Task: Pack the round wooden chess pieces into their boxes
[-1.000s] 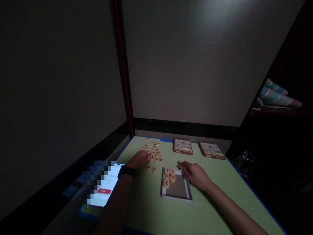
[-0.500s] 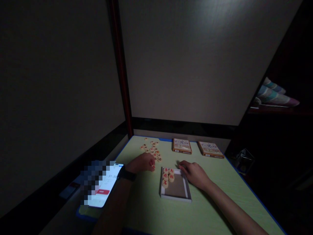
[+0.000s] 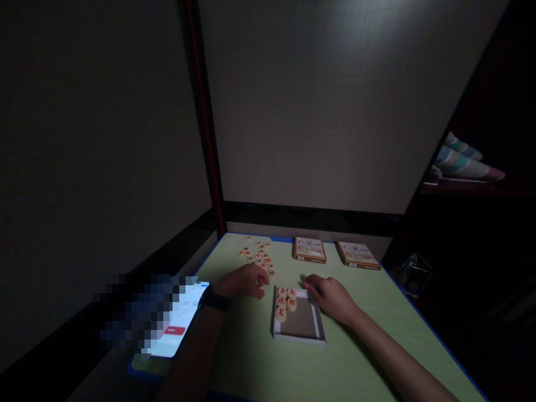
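Note:
My left hand (image 3: 247, 280), with a dark band on its wrist, is in front of the scattered chess pieces (image 3: 259, 258). Its thumb and fingers are curled together around a Chinese chess piece (image 3: 261, 283), mostly covered by the fingertips. A shallow open box (image 3: 299, 339) lies to the right, with several red-marked round pieces (image 3: 281, 302) in two columns along its left side. At the box's upper right edge rests my right hand (image 3: 332, 296), fingers bent and closed against the rim; their undersides are hidden.
Two flat printed boxes (image 3: 310, 249) lie at the table's back edge. A lit phone (image 3: 180, 324) is beside my left forearm. Walls stand behind and left of the green table (image 3: 360, 357). A clear container (image 3: 414, 273) is beyond the right edge.
The left fingers have shifted over the piece, which showed more plainly before. My right hand and the filled column in the box stay as they were; the view has tilted slightly.

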The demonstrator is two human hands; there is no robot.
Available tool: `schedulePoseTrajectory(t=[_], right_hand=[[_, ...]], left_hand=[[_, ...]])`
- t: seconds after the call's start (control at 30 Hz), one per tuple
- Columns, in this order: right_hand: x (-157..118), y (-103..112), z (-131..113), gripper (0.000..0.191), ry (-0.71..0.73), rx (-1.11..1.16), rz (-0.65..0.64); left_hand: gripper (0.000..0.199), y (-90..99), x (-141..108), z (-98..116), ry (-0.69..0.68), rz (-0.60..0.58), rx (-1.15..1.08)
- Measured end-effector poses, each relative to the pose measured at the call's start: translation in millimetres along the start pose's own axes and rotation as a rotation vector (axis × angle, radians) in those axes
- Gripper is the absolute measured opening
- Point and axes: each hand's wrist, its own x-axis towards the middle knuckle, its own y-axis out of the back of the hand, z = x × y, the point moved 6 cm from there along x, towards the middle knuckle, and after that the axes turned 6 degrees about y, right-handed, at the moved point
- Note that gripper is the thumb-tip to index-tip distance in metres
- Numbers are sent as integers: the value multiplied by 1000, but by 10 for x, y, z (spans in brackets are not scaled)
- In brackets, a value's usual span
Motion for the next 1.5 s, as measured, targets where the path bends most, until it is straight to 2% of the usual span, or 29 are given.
schedulePoseTrajectory(t=[0.17,0.4,0.63,0.87,1.0,1.23,1.33,1.4,1.43,1.5], right_hand=[[2,-11,8,30,6,2,5],[2,-1,-11,31,0,-6,-11],[-2,16,-38,32,18,-12,-4],[-3,-4,-17,31,14,-21,-4],[-5,-3,-20,31,28,-11,-5],[-3,-2,-18,32,22,-21,1],[-11,40,51,38,-66,-51,80],[-35,105,70,37,-97,-16,205],[-50,141,43,34,-65,32,278],[-89,198,-84,29,92,169,401]], left_hand=[[34,-28,-19,-25,15,-32,15],[18,-17,-17,-34,29,-26,4],[15,-21,34,-94,15,32,17],[26,67,-14,116,16,51,6],[19,11,-38,233,-48,66,102],[15,-106,8,188,-72,48,167],[16,-35,45,190,-80,129,137],[19,39,58,228,-92,215,39],[20,68,60,256,-101,249,-38],[21,92,58,328,-126,281,-226]])
